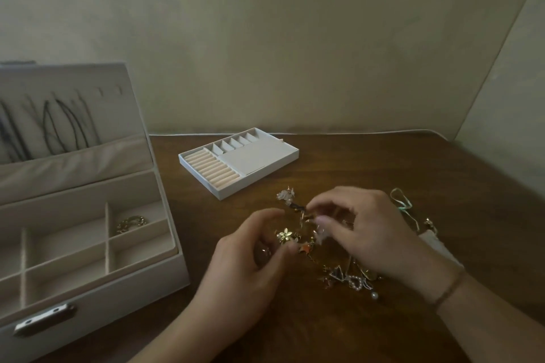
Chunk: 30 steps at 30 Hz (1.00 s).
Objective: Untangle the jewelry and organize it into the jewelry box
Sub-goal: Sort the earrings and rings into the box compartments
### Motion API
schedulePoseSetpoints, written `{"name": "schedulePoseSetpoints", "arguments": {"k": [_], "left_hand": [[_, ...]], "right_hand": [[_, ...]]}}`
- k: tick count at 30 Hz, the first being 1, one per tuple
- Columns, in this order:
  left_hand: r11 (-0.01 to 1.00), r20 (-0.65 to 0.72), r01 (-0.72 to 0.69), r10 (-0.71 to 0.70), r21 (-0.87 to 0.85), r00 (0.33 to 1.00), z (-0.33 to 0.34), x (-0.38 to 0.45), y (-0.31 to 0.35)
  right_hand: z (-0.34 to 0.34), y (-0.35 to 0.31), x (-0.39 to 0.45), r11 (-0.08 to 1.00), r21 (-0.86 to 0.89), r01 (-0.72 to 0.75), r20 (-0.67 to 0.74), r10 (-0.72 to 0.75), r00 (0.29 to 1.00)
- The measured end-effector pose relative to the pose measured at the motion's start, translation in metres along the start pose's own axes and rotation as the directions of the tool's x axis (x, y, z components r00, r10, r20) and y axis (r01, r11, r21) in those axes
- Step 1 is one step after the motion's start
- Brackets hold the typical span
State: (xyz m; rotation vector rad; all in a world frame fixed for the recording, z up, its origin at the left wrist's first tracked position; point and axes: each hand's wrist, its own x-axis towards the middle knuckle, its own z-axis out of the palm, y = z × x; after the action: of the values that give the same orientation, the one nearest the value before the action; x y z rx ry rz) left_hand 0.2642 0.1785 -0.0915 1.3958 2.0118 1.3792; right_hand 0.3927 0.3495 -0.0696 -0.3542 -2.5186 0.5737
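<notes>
1. Two hands at work over one tangle [312,240] of jewelry on the brown surface [368,162], just right of the open jewelry box [88,283].
2. Left hand [250,262]: fingers curled, grip pinching the near-left end of the tangle beside a gold flower charm [285,234].
3. Right hand [365,230]: fingers bent down, grip pinching a strand higher up and toward the far side; which link it holds is too blurred to tell.
4. Key relation: the held strand runs on a slant between the two grips, from the left hand's near end up toward a pale flower cluster [285,194] at the far end. The long axis points roughly away from the person and a little left.
5. Loose remainder: pearl-edged heart and triangle pieces [352,278] lie under and near the right wrist; a mint ribbon [401,200] lies beyond that hand.
6. Destinations: box compartments lie to the left, one holding a gold chain [131,222]; a ring tray [239,162] sits apart on the far side. Dark cords [59,124] hang in the lid.
7. Judgement: the left hand is nearer the box, so it would likely carry a freed piece; the right looks better placed to draw the strand out along its axis.
</notes>
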Motion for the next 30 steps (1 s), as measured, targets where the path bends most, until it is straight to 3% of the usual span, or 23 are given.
{"name": "schedulePoseSetpoints", "arguments": {"k": [3, 6, 15, 17, 21, 24, 27, 30], "left_hand": [[1.0, 0.023, 0.007, -0.007, 0.007, 1.0, 0.002, 0.001, -0.001], [0.998, 0.015, 0.004, -0.005, 0.069, 1.0, 0.0, 0.0, -0.003], [0.992, -0.045, 0.058, -0.054, 0.109, 0.998, -0.002, 0.002, -0.008], [0.994, -0.059, 0.086, -0.083, 0.064, 0.995, -0.002, 0.003, -0.009], [0.99, -0.097, 0.135, -0.138, -0.042, 0.986, -0.003, 0.004, -0.01], [0.987, -0.091, 0.149, -0.153, -0.054, 0.984, -0.003, 0.004, -0.01], [0.986, -0.048, 0.164, -0.165, -0.027, 0.985, -0.003, 0.004, -0.01], [0.984, -0.038, 0.175, -0.176, -0.03, 0.984, -0.004, 0.005, -0.009]], "right_hand": [[0.006, -0.016, -0.004, 0.992, 0.107, 0.069, 0.093, -0.08, 0.992], [0.01, -0.019, -0.005, 0.99, 0.105, 0.094, 0.133, -0.108, 0.985], [0.003, -0.013, -0.001, 0.959, 0.257, -0.117, 0.066, 0.103, 0.992], [0.0, -0.012, 0.0, 0.97, 0.206, -0.125, 0.045, 0.119, 0.992], [0.001, -0.012, -0.001, 0.991, -0.111, -0.081, 0.11, 0.093, 0.99], [-0.001, -0.013, 0.0, 0.996, -0.006, -0.091, 0.125, 0.091, 0.988], [-0.004, -0.01, 0.002, 0.972, 0.129, -0.197, 0.098, 0.185, 0.978], [-0.001, -0.012, 0.001, 0.961, 0.147, -0.234, 0.111, 0.219, 0.969]]}}
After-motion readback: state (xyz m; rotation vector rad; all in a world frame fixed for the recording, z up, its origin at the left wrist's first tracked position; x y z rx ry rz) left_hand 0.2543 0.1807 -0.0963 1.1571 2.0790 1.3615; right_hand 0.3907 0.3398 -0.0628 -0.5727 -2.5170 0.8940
